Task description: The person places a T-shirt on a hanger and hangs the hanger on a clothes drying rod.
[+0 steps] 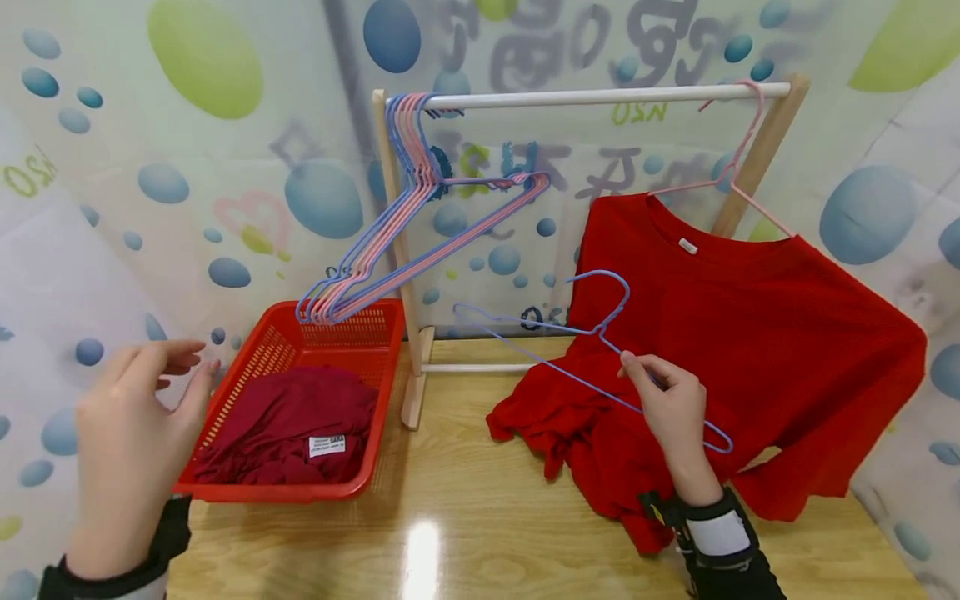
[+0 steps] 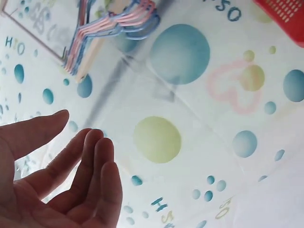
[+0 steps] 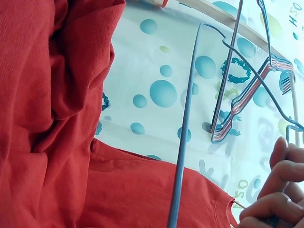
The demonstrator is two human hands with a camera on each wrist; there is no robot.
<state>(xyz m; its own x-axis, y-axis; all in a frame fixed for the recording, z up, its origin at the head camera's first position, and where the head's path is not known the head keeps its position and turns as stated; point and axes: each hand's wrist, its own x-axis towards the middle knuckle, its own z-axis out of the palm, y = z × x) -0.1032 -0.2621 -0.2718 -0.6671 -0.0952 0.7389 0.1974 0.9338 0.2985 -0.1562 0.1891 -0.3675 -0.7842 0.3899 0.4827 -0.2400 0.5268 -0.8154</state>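
In the head view my right hand (image 1: 667,404) pinches a blue hanger (image 1: 558,367) by its shoulder wire, in front of a red shirt. That red shirt (image 1: 720,317) is draped from a pink hanger (image 1: 738,179) hooked at the right end of the rack's bar. My left hand (image 1: 142,425) is raised in the air left of the red basket (image 1: 367,475), fingers loosely bent, holding nothing. The left wrist view also shows the left hand (image 2: 71,180) with nothing between thumb and fingers. In the right wrist view the hanger (image 3: 183,133) crosses before the red cloth.
A bundle of blue and pink hangers (image 1: 420,179) hangs at the left end of the rack's white bar (image 1: 570,98). Dark red clothing (image 1: 292,425) with a white label lies in the basket. The rack stands on a wooden tabletop (image 1: 465,500) before a patterned curtain (image 1: 300,50).
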